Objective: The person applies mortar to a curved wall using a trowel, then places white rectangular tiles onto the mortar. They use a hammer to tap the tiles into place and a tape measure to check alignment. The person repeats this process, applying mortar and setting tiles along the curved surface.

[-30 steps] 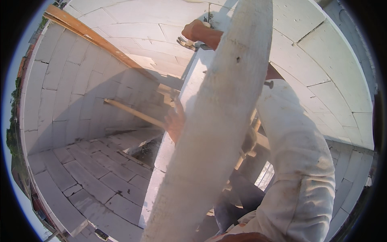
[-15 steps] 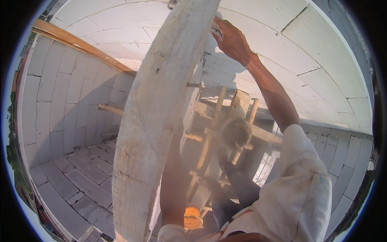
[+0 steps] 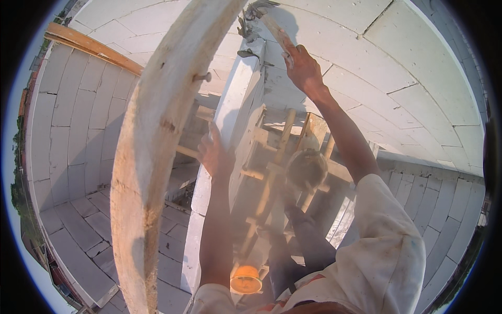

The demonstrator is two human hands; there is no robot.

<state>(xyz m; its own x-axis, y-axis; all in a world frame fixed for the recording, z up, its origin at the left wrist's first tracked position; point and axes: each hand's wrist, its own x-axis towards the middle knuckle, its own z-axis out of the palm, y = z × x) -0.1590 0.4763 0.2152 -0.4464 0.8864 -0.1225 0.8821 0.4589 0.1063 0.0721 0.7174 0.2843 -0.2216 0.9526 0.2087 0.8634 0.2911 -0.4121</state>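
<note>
My left hand (image 3: 215,156) rests on the top edge of a narrow white block wall (image 3: 234,99), fingers apart and holding nothing. My right hand (image 3: 303,68) is closed around a pale, narrow tool (image 3: 273,30) that looks wooden. The tool's far end reaches grey mortar (image 3: 253,11) where the narrow wall meets the far block wall (image 3: 350,47); whether it has a blade cannot be made out. A long wooden board (image 3: 151,136) with a nail (image 3: 203,77) sticking out stands left of the wall, close to my left arm, with neither hand on it.
Below me on the right is wooden scaffolding (image 3: 266,191), with a mortar-stained bucket (image 3: 306,170) on it. An orange bucket (image 3: 246,280) sits near my legs. A wooden beam (image 3: 94,48) crosses at the upper left, above a block-walled space with a block floor (image 3: 97,235).
The board has shifted left in view, uncovering the narrow wall, my left hand and the mortar at the corner. My right hand is slightly lower, and its tool now shows.
</note>
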